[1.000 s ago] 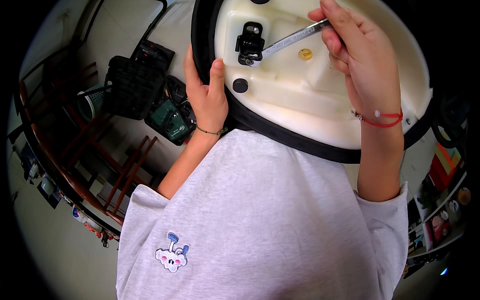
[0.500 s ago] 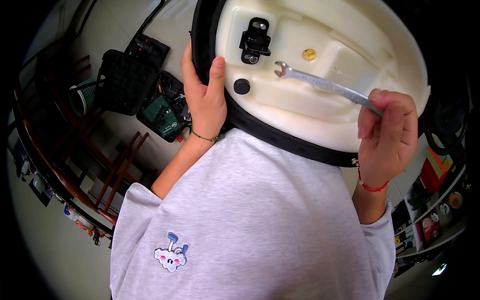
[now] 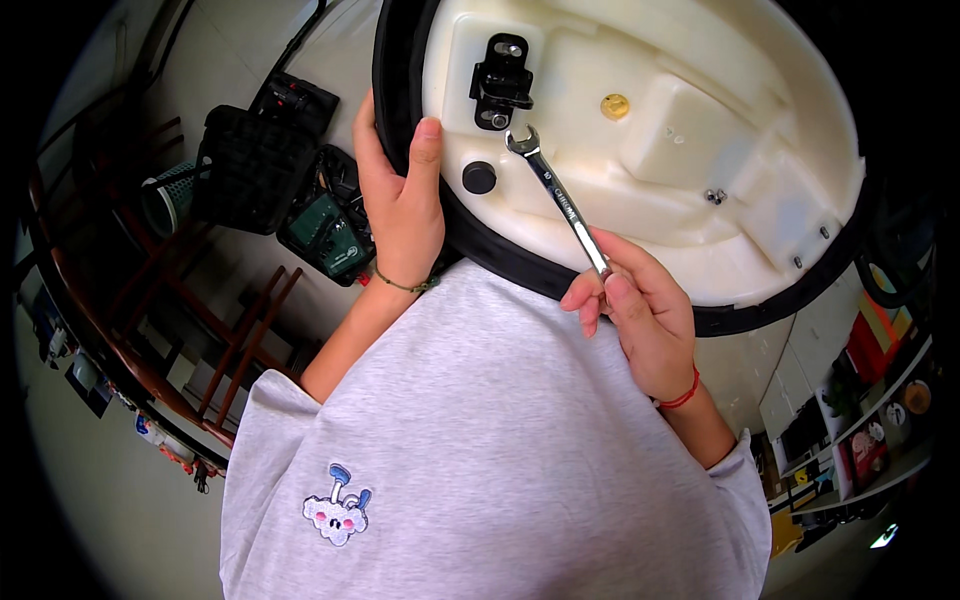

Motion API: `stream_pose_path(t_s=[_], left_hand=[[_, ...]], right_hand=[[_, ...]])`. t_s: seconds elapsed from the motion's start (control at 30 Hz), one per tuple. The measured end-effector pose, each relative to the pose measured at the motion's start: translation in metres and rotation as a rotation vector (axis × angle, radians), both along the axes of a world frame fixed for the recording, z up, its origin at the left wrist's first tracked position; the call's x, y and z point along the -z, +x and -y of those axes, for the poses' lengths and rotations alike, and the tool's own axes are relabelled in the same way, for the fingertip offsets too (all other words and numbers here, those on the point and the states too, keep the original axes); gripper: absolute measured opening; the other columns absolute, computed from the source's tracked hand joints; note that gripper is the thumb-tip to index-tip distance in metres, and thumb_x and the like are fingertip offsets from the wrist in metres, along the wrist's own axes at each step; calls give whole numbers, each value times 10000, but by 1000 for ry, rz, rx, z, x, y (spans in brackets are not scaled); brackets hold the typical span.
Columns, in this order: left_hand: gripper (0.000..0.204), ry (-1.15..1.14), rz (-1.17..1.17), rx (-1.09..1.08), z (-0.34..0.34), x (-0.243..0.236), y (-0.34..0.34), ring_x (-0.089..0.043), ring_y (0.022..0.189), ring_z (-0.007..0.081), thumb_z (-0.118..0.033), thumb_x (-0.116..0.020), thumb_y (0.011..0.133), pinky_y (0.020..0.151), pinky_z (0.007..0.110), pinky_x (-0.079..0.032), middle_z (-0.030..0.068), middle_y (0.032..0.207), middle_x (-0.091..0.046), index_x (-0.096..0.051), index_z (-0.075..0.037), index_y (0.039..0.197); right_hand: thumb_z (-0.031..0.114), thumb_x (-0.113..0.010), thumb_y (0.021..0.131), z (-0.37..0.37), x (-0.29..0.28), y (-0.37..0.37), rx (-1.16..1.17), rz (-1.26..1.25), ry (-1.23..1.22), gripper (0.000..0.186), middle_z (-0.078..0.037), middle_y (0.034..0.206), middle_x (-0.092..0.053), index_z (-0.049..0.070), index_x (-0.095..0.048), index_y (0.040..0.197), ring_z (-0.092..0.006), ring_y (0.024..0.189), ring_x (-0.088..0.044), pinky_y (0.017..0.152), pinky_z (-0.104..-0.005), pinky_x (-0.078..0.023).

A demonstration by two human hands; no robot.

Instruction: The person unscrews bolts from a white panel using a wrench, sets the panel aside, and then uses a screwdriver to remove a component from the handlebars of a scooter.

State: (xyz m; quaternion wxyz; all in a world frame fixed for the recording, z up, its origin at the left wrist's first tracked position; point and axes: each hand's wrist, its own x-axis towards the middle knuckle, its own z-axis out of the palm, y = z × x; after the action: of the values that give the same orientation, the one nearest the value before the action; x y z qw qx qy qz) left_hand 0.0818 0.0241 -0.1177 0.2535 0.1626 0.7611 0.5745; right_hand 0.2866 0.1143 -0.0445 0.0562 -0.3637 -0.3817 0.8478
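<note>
Wrench (image 3: 562,195) in right fingers (image 3: 645,268), bracket (image 3: 490,85) near, rim (image 3: 500,248) below, room rightward

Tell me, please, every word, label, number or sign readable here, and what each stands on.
Silver wrench in the right hand: stamped lettering and a number along its shank; I leave these uncopied.
Green piece at the left: a pale mark, too small to read.
Black-rimmed white shell: faint small marks, too small to read.
Grey shirt: an embroidered cloud figure; no words visible.
</note>
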Motion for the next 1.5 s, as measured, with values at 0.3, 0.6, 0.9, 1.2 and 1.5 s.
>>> stream_pose_path(t_s=[0.3, 0.6, 0.9, 1.2, 1.5], left_hand=[[486, 19, 31, -4, -1, 0, 1, -514, 1080, 127, -236, -573, 978, 965, 260, -390, 87, 1217, -553, -398, 12, 1358], [491, 35, 61, -26, 0, -1, 2, -506, 1089, 124, -224, -571, 979, 966, 256, -388, 86, 1227, -545, -385, 12, 1366], [486, 33, 74, -27, 0, -2, 2, -507, 1091, 129, -222, -567, 981, 968, 257, -386, 87, 1223, -549, -384, 14, 1364], [474, 43, 79, -37, -1, -1, 2, -520, 1073, 127, -216, -569, 980, 953, 253, -399, 91, 1221, -554, -395, 17, 1354], [524, 56, 34, 6, 1, 2, 1, -526, 1093, 135, -211, -568, 980, 960, 251, -406, 104, 1249, -554, -362, 17, 1404]], right_hand=[[97, -394, 1024, 4, 6, -5, -51, 3, 10, 409, -126, 936, -649, -18, -380, 1417, -92, 769, -542, 701, -230, -480], [83, -387, 1016, 17, 5, -15, -67, 83, 56, 414, -109, 930, -663, -23, -381, 1417, -64, 708, -507, 642, -204, -459], [118, -402, 1017, 22, -2, -20, -140, 163, 86, 327, -96, 866, -685, -58, -501, 1274, -54, 636, -492, 585, -193, -438], [159, -377, 1037, 28, 2, -38, -77, 109, -353, 252, -114, 999, -674, -29, -508, 1140, -51, 718, -521, 598, -182, -427], [150, -482, 1001, -8, -6, -32, -163, 284, -154, 239, -70, 851, -657, -38, -571, 1118, -40, 594, -497, 519, -170, -403]])
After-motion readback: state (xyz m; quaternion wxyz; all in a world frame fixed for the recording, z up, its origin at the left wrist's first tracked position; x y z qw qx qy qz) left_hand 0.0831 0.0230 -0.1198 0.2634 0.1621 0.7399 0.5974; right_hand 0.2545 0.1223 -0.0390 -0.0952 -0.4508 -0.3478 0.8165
